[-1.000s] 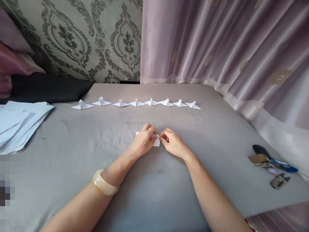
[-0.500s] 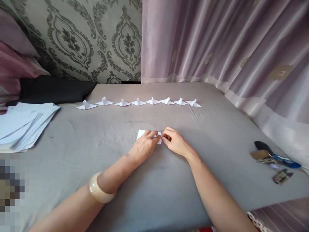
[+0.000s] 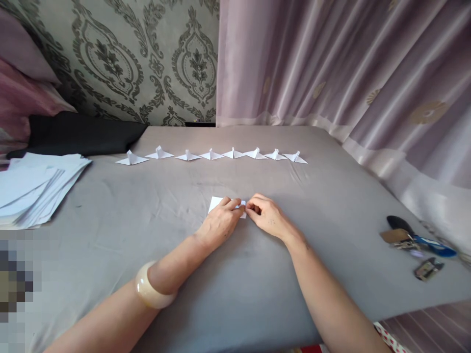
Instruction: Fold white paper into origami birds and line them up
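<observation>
A small piece of folded white paper (image 3: 214, 202) lies on the grey cloth between my hands. My left hand (image 3: 221, 221) rests over it, fingers bent and pressing it down, so much of the paper is hidden. At the paper's right edge, my right hand (image 3: 270, 216) is closed in a pinch, thumb and forefinger together on that edge. Beyond the hands stands a row of several folded white paper figures (image 3: 233, 153), each with flat pointed sides and a raised middle.
A stack of white paper sheets (image 3: 40, 189) lies at the left, near a black cloth (image 3: 84, 132). Keys (image 3: 403, 243) and a blue-handled item (image 3: 436, 246) lie at the right, beside nail clippers (image 3: 429, 268). A purple curtain (image 3: 331, 59) hangs along the right side.
Both hands stay at the same place on the folded paper, with hardly any visible movement. The view has shifted very slightly.
</observation>
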`<state>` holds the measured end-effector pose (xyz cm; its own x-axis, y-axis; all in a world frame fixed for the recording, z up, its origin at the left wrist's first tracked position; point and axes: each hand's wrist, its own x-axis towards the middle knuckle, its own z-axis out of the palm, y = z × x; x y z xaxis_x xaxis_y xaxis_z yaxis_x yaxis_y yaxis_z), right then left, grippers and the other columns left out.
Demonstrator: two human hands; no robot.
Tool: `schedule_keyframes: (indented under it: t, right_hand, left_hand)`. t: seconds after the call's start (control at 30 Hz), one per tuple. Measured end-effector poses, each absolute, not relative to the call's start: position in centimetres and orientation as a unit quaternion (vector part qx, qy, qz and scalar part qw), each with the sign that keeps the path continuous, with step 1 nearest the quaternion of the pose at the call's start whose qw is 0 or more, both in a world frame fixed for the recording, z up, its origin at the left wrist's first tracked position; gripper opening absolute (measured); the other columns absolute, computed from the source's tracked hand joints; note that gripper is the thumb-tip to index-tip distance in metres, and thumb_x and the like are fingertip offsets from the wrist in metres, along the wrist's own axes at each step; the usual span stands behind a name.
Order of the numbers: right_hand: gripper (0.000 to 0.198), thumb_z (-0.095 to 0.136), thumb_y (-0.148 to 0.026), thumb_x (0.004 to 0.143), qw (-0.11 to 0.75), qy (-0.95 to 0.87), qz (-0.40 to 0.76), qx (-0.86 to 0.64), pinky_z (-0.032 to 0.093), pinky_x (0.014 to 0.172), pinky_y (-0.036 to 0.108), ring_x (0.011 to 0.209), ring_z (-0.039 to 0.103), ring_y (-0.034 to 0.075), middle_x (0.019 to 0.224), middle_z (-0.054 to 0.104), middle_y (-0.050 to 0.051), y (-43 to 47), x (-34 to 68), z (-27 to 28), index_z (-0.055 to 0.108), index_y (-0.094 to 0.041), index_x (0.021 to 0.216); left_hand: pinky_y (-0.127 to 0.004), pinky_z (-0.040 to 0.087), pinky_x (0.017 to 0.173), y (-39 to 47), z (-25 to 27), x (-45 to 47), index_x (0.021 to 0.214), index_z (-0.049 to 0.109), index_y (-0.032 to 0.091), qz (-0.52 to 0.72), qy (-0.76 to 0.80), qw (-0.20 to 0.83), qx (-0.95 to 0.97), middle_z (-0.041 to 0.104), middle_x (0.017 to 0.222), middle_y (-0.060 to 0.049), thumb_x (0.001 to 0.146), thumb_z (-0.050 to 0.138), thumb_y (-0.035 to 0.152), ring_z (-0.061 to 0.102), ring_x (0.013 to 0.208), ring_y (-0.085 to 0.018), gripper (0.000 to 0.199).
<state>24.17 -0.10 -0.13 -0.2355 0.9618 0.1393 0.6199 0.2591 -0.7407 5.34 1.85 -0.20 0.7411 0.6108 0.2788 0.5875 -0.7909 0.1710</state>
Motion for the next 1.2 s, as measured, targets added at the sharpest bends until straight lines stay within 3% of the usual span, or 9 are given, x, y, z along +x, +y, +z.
schedule_keyframes:
  t: [0.37,0.63,0.8,0.9,0.93,1.07,1.2]
  right_hand:
    - [0.018,0.053,-0.014,0.081,0.253,-0.752,0.287,-0.536,0.033,0.055,0.023,0.058,0.045,0.008,0.073,0.052,-0.003,-1.6,23.8,1.2,0.059,-0.020,0.065]
    - [0.019,0.052,-0.011,0.078,0.192,-0.765,0.375,-0.487,0.037,0.060,0.020,0.060,0.050,0.007,0.073,0.057,-0.003,-8.6,21.9,3.3,0.065,-0.018,0.065]
    - [0.011,0.064,-0.012,0.066,-0.020,-0.742,0.497,-0.450,0.038,0.056,0.018,0.060,0.055,0.009,0.066,0.062,-0.003,-14.7,25.1,6.8,0.073,-0.019,0.068]
    - [0.012,0.069,-0.015,0.057,-0.233,-0.658,0.508,-0.505,0.027,0.040,0.018,0.044,0.047,0.009,0.052,0.059,-0.004,-17.4,27.7,8.3,0.076,-0.021,0.065]
    - [0.016,0.069,-0.014,0.056,-0.256,-0.641,0.504,-0.520,0.026,0.038,0.018,0.042,0.046,0.009,0.050,0.058,-0.004,-17.8,28.3,8.7,0.077,-0.021,0.067]
    - [0.026,0.058,-0.013,0.064,-0.168,-0.607,0.540,-0.558,0.029,0.040,0.018,0.046,0.052,0.010,0.058,0.066,-0.002,-16.5,28.9,8.9,0.078,-0.023,0.078]
    - [0.017,0.056,-0.020,0.072,-0.022,-0.628,0.555,-0.545,0.038,0.047,0.020,0.052,0.056,0.012,0.061,0.067,0.001,-11.5,27.6,8.1,0.073,-0.018,0.071]
  left_hand:
    - [-0.032,0.049,0.081,1.8,-0.2,5.5,0.102,0.062,0.015,0.156,0.315,-0.007,0.936,0.062,0.106,-0.009,0.092,0.042,0.011,0.053,0.085,-0.020,0.023]
    - [-0.032,0.049,0.082,1.7,0.3,5.2,0.102,0.064,0.013,0.150,0.320,0.050,0.934,0.062,0.108,-0.011,0.092,0.039,0.010,0.052,0.089,-0.022,0.027]
    - [-0.033,0.049,0.083,1.9,-0.5,4.8,0.099,0.066,0.016,0.198,0.323,0.095,0.921,0.063,0.111,-0.010,0.095,0.038,0.016,0.054,0.091,-0.022,0.028]
    - [-0.036,0.050,0.083,2.4,-1.4,4.7,0.096,0.067,0.019,0.228,0.332,0.125,0.907,0.063,0.112,-0.009,0.091,0.051,0.027,0.055,0.094,-0.023,0.019]
    - [-0.036,0.050,0.083,2.6,-1.6,4.6,0.095,0.068,0.020,0.234,0.332,0.130,0.904,0.063,0.112,-0.008,0.090,0.054,0.030,0.056,0.095,-0.023,0.018]
    - [-0.035,0.050,0.080,2.7,-1.5,4.6,0.092,0.068,0.019,0.230,0.295,0.090,0.923,0.064,0.106,-0.008,0.094,0.048,0.031,0.056,0.092,-0.021,0.023]
    - [-0.035,0.049,0.073,1.9,-0.7,4.8,0.082,0.065,0.015,0.192,0.268,-0.005,0.944,0.065,0.084,-0.010,0.096,0.037,0.018,0.057,0.079,-0.022,0.031]
